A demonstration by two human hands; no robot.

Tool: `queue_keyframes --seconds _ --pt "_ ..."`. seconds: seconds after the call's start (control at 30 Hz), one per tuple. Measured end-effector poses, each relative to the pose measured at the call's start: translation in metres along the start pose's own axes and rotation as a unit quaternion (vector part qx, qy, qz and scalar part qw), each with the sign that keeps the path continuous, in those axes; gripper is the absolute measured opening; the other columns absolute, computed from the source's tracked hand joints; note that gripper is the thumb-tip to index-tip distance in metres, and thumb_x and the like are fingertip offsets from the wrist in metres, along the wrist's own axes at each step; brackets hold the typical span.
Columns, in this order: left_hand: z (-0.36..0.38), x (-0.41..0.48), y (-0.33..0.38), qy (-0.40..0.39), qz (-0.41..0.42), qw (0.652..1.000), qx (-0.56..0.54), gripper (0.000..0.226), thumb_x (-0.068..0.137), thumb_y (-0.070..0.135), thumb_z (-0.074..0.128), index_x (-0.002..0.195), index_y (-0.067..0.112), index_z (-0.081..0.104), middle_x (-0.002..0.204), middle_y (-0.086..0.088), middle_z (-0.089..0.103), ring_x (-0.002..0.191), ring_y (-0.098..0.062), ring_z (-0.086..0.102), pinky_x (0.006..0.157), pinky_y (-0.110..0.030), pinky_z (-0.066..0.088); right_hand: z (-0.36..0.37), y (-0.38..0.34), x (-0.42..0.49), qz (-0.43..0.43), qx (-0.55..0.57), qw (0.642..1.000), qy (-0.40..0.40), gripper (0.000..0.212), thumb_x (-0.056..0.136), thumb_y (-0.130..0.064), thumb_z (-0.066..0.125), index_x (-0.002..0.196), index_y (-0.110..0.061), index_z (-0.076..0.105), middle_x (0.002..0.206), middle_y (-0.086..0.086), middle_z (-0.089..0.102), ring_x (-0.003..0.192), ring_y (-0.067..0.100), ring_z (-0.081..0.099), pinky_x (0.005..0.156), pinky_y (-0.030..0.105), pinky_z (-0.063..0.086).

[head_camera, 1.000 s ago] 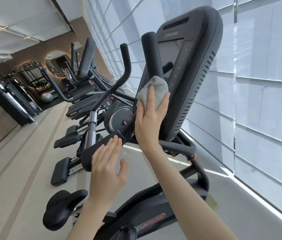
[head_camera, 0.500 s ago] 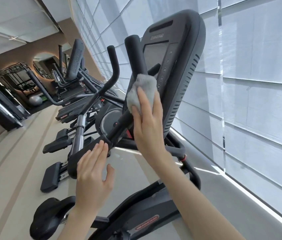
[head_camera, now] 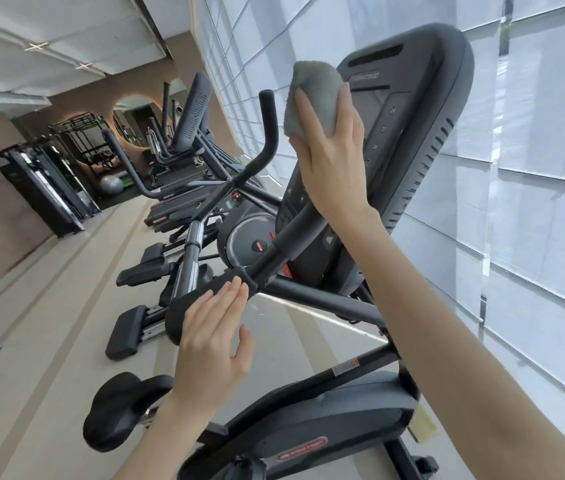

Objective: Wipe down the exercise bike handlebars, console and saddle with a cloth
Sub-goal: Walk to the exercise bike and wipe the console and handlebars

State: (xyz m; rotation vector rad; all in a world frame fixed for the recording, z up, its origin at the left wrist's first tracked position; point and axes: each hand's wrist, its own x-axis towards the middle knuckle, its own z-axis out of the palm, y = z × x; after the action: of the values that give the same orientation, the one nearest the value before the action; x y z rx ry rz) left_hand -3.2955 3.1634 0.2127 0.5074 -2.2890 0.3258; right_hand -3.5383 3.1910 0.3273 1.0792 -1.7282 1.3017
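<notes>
A dark exercise bike fills the tilted head view. My right hand grips a grey cloth wrapped over the top end of the upright handlebar, whose tip is hidden under the cloth. Right behind it stands the big dark console. My left hand is open with straight fingers. Its fingertips lie against the padded lower handlebar grip. The black saddle sits at the lower left, below my left forearm.
A second upright handlebar rises left of the cloth. More cardio machines line the window wall, with a rack and a grey exercise ball at the far end. Window blinds run along the right. Beige floor spreads to the left.
My right hand has slid the cloth up the upright handlebar from its middle to its top end. My left hand has stayed by the lower grip.
</notes>
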Motion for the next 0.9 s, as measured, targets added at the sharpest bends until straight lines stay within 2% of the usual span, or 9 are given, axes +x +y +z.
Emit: queue_keyframes --seconds 0.17,0.37,0.47,0.57,0.67,0.73,0.8,0.87,0.9 --pt "-0.002 0.001 0.002 -0.008 -0.002 1.000 -0.001 0.044 0.083 0.014 0.046 0.122 -0.002 0.060 0.127 -0.011 0.060 0.122 -0.014 0.048 0.112 -0.032 0.029 -0.001 -0.008 -0.034 0.093 0.073 0.993 -0.002 0.049 0.099 -0.023 0.042 0.146 -0.021 0.029 0.131 0.024 0.040 0.105 0.037 0.045 0.082 0.042 0.044" --pt "-0.002 0.002 0.001 -0.005 0.002 1.000 -0.006 0.045 0.084 0.015 0.045 0.123 -0.001 0.059 0.128 -0.012 0.059 0.123 -0.015 0.048 0.111 -0.034 0.030 0.005 -0.023 -0.078 0.223 0.219 0.950 -0.022 0.057 0.100 -0.029 0.037 0.149 -0.034 0.008 0.128 0.016 0.037 0.106 0.027 0.041 0.093 0.046 0.043" --pt "-0.002 0.002 0.000 0.001 0.006 1.000 -0.008 0.045 0.084 0.016 0.045 0.123 -0.002 0.060 0.128 -0.012 0.059 0.123 -0.016 0.047 0.111 -0.035 0.030 0.009 -0.039 -0.102 0.244 0.231 0.942 -0.020 0.057 0.101 -0.027 0.035 0.150 -0.027 0.006 0.132 0.021 0.036 0.113 0.031 0.042 0.097 0.043 0.041" --pt "0.000 0.001 -0.001 0.005 0.009 1.000 -0.003 0.045 0.085 0.016 0.045 0.124 -0.001 0.059 0.129 -0.012 0.059 0.124 -0.017 0.049 0.110 -0.038 0.031 0.013 -0.060 -0.130 0.234 0.213 0.948 -0.023 0.057 0.101 -0.021 0.037 0.150 -0.016 0.010 0.131 0.022 0.039 0.112 0.029 0.046 0.095 0.035 0.043" --pt "0.001 0.001 -0.002 0.012 0.015 1.000 0.006 0.044 0.084 0.014 0.047 0.123 -0.001 0.060 0.129 -0.012 0.059 0.122 -0.020 0.053 0.109 -0.041 0.033 0.012 -0.075 -0.157 0.187 0.191 0.962 -0.062 0.054 0.100 -0.015 0.041 0.148 -0.007 0.018 0.126 0.023 0.045 0.106 0.029 0.051 0.086 0.030 0.046" --pt "0.001 0.001 -0.002 0.014 0.016 1.000 0.008 0.043 0.083 0.013 0.048 0.123 -0.001 0.060 0.129 -0.011 0.059 0.121 -0.020 0.054 0.110 -0.040 0.031 0.003 -0.074 -0.167 0.155 0.165 0.968 -0.112 0.051 0.100 -0.016 0.042 0.147 -0.009 0.023 0.122 0.021 0.048 0.097 0.030 0.054 0.074 0.027 0.045" --pt "0.002 0.001 -0.004 0.021 0.017 1.000 0.007 0.043 0.083 0.012 0.048 0.123 0.000 0.061 0.129 -0.010 0.059 0.120 -0.020 0.055 0.110 -0.041 0.031 -0.014 -0.065 -0.166 0.134 0.159 0.968 -0.138 0.046 0.100 -0.018 0.041 0.144 -0.013 0.031 0.116 0.015 0.052 0.090 0.028 0.055 0.068 0.021 0.037" --pt "0.005 -0.001 -0.006 0.028 0.016 0.999 0.000 0.042 0.084 0.013 0.048 0.123 0.001 0.061 0.129 -0.009 0.059 0.120 -0.020 0.056 0.110 -0.042 0.031 -0.037 -0.058 -0.153 0.095 0.172 0.974 -0.116 0.040 0.099 -0.016 0.041 0.139 -0.012 0.040 0.112 0.010 0.054 0.088 0.024 0.055 0.066 0.018 0.033" --pt "0.006 -0.002 -0.006 0.032 0.014 0.999 -0.004 0.042 0.085 0.013 0.049 0.124 0.001 0.060 0.130 -0.009 0.059 0.120 -0.020 0.056 0.110 -0.043 0.031 -0.048 -0.055 -0.141 0.062 0.176 0.978 -0.096 0.039 0.098 -0.015 0.041 0.136 -0.010 0.043 0.113 0.010 0.054 0.089 0.023 0.054 0.068 0.019 0.036"
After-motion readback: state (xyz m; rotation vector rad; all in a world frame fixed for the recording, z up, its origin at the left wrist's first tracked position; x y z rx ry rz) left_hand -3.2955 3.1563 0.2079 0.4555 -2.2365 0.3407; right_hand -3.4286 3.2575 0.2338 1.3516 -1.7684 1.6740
